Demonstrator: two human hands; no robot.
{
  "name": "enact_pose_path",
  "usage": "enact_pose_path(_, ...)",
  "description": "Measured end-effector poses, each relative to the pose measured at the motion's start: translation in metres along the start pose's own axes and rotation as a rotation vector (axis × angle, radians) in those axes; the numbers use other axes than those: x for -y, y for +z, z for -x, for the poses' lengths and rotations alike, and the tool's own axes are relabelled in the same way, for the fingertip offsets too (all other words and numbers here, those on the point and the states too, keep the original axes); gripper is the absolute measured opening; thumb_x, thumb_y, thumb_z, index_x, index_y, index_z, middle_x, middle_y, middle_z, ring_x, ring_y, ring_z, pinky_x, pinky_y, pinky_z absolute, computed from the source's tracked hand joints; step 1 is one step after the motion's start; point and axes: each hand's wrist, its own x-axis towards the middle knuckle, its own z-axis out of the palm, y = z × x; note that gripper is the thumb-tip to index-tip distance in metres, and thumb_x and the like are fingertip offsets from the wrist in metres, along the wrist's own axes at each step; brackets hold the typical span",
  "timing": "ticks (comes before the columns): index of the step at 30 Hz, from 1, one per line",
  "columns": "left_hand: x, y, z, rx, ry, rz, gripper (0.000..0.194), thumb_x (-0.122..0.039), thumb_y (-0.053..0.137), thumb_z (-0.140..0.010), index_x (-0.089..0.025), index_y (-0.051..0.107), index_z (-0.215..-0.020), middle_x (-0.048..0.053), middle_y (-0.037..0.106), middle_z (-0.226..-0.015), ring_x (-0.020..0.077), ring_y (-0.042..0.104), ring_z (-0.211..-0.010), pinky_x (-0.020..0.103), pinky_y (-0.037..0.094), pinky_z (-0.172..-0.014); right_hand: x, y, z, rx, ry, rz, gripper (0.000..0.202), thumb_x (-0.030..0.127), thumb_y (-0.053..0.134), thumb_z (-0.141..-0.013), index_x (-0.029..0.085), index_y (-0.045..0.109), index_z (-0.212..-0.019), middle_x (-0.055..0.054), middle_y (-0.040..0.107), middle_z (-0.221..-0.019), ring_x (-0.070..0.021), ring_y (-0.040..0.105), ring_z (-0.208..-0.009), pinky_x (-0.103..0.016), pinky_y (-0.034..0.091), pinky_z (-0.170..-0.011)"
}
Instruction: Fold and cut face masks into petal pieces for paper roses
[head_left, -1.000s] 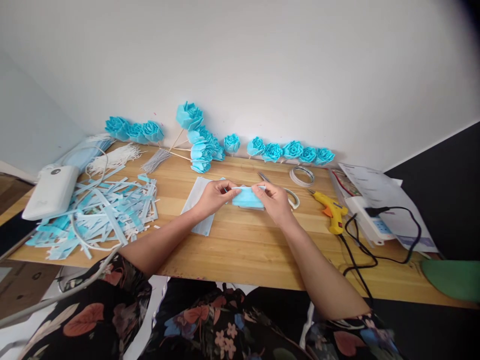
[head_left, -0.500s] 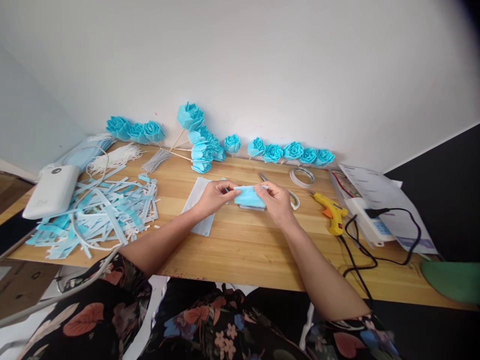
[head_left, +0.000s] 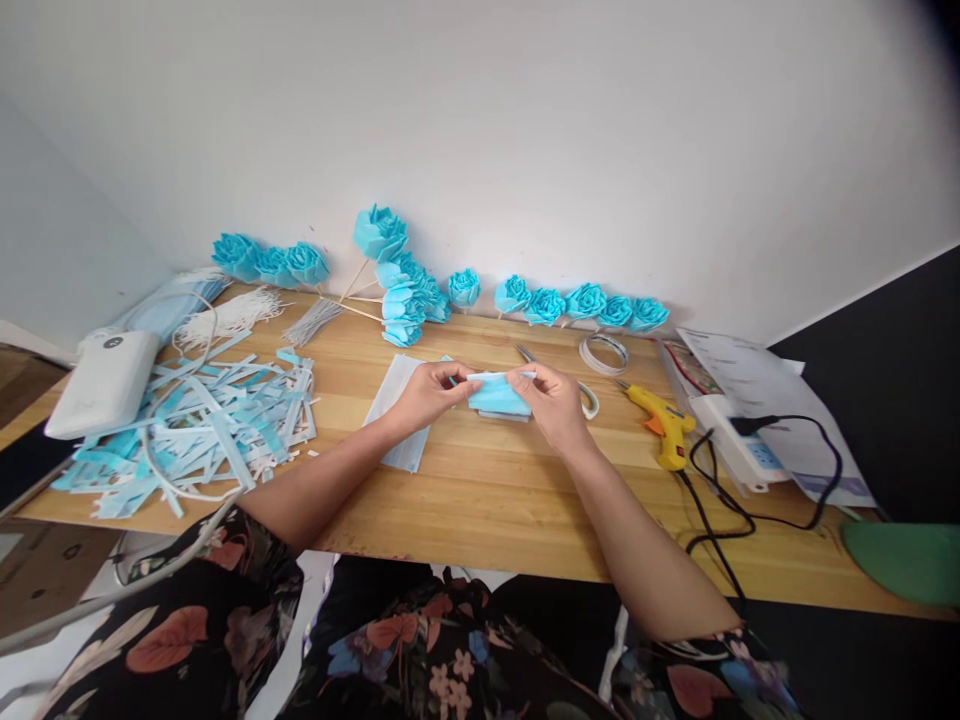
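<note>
Between my hands, just above the wooden table (head_left: 495,510), is a folded piece of light-blue mask fabric (head_left: 496,394). My left hand (head_left: 433,393) pinches its left end between thumb and fingers. At the right end, my right hand (head_left: 551,402) grips it with the thumb on top. Below the fabric's lower edge a greyish strip shows; I cannot tell whether it is a layer or a separate piece. A flat pale sheet of mask fabric (head_left: 405,452) lies partly under my left hand. Scissors (head_left: 589,402) lie mostly hidden behind my right hand.
Blue fabric flowers (head_left: 405,300) line the wall. Left are a scrap heap (head_left: 225,420), a white power bank (head_left: 109,380), white ear loops (head_left: 232,315) and wires (head_left: 313,320). Right are a tape roll (head_left: 604,354), a yellow glue gun (head_left: 667,425) with a trailing cord and a power strip (head_left: 739,440).
Almost nothing differs. My right thumb has shifted very slightly left along the fabric; both hands keep their hold.
</note>
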Motion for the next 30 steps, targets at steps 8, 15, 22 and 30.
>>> enact_pose_path(8, -0.001, -0.003, 0.0, 0.016, 0.033, -0.068, 0.03, -0.043, 0.062, -0.083, -0.014, 0.068, -0.075, 0.004, 0.066, -0.073, 0.0134, 0.055, -0.067, 0.026, 0.04, -0.062, 0.003, -0.001, 0.001, -0.004, -0.054, 0.093, 0.028, 0.044, 0.064, -0.083, 0.019, 0.074, -0.079, -0.001, 0.07, -0.071, -0.0143, 0.059, -0.062, -0.025, 0.042, -0.056)
enact_pose_path(15, 0.0, 0.001, 0.001, 0.029, 0.325, -0.335, 0.016, -0.03, 0.062, -0.085, -0.016, 0.071, -0.085, 0.007, 0.072, -0.085, 0.0183, 0.062, -0.08, 0.031, 0.045, -0.077, 0.005, 0.005, 0.004, 0.059, -0.307, 0.264, 0.019, 0.038, 0.064, -0.086, 0.022, 0.074, -0.081, -0.004, 0.076, -0.083, -0.0192, 0.067, -0.077, -0.03, 0.049, -0.074)
enact_pose_path(22, 0.0, 0.002, 0.002, 0.008, 0.284, -0.132, 0.019, -0.033, 0.066, -0.084, -0.017, 0.071, -0.074, 0.006, 0.069, -0.078, 0.0171, 0.061, -0.075, 0.03, 0.046, -0.072, 0.011, 0.004, 0.007, 0.188, -0.223, 0.186, 0.036, 0.038, 0.072, -0.079, 0.022, 0.066, -0.11, -0.003, 0.073, -0.094, -0.0164, 0.064, -0.073, -0.026, 0.047, -0.065)
enact_pose_path(30, 0.002, -0.002, -0.004, -0.126, -0.048, 0.209, 0.03, -0.044, 0.08, -0.066, -0.016, 0.074, -0.074, 0.002, 0.066, -0.069, 0.0093, 0.051, -0.053, 0.023, 0.037, -0.047, 0.006, 0.005, 0.002, 0.092, -0.222, 0.261, 0.018, 0.029, 0.06, -0.083, 0.02, 0.067, -0.097, -0.003, 0.071, -0.09, -0.0187, 0.063, -0.079, -0.029, 0.048, -0.075)
